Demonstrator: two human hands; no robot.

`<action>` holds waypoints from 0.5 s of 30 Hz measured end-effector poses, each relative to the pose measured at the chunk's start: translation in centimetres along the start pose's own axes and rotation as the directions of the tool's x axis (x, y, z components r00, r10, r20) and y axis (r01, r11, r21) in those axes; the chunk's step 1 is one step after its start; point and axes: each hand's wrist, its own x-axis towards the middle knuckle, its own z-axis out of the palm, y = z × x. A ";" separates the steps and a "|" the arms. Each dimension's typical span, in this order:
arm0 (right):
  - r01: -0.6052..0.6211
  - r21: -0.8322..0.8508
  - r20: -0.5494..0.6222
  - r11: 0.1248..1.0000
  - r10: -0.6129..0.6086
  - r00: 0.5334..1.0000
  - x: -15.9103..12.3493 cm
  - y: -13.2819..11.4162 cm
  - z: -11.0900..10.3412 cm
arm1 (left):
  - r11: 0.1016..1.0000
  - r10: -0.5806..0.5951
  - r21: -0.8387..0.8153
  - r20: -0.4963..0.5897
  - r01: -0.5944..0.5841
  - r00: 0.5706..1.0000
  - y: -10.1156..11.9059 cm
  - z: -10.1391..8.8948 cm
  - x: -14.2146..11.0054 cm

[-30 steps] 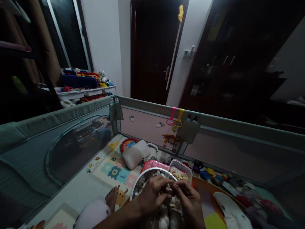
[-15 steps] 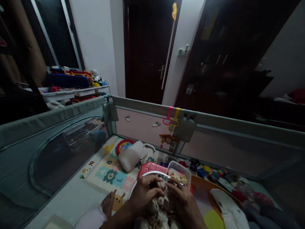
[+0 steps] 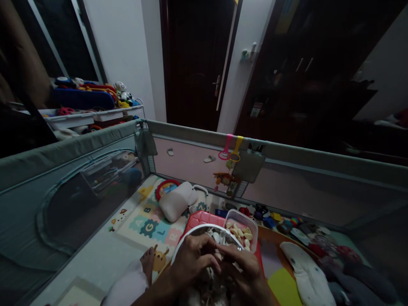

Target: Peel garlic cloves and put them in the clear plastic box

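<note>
My left hand (image 3: 196,260) and my right hand (image 3: 245,267) meet over a white-rimmed bowl (image 3: 188,233), their fingertips pinched close together. Between them shows a small pale garlic clove (image 3: 218,255), mostly covered by the fingers. Papery garlic skins (image 3: 213,293) lie in a heap below my hands, and more skins show inside the bowl's far side. Right behind my right hand, a clear plastic box (image 3: 256,231) holds several peeled cloves (image 3: 237,231). Bowl and box rest on a red stool-like surface (image 3: 204,218).
A playpen fence (image 3: 191,129) surrounds the patterned play mat (image 3: 137,242). A white pillow-like item (image 3: 175,204) lies ahead on the left. A bare foot (image 3: 147,260) is beside the bowl. Soft toys (image 3: 270,221) and a white cloth (image 3: 304,270) lie at the right.
My view has tipped down slightly. My right hand has turned inward, its fingers now nearer the left ones, and more of the bowl and the box of cloves shows.
</note>
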 end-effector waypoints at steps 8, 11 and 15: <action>0.166 -0.044 -0.063 0.985 -0.168 0.984 -0.5 0.3 0.7 | 0.966 0.178 0.190 0.020 -0.178 0.984 0.0 0.3 -0.6; 0.255 -0.091 -0.098 0.963 -0.264 0.960 -0.7 0.4 1.0 | 0.959 0.210 0.188 0.021 -0.210 0.978 0.1 0.3 -0.8; 0.279 -0.070 -0.146 0.958 -0.286 0.947 -1.2 0.5 0.8 | 0.971 0.210 0.125 -0.020 -0.206 0.978 0.9 0.4 -1.3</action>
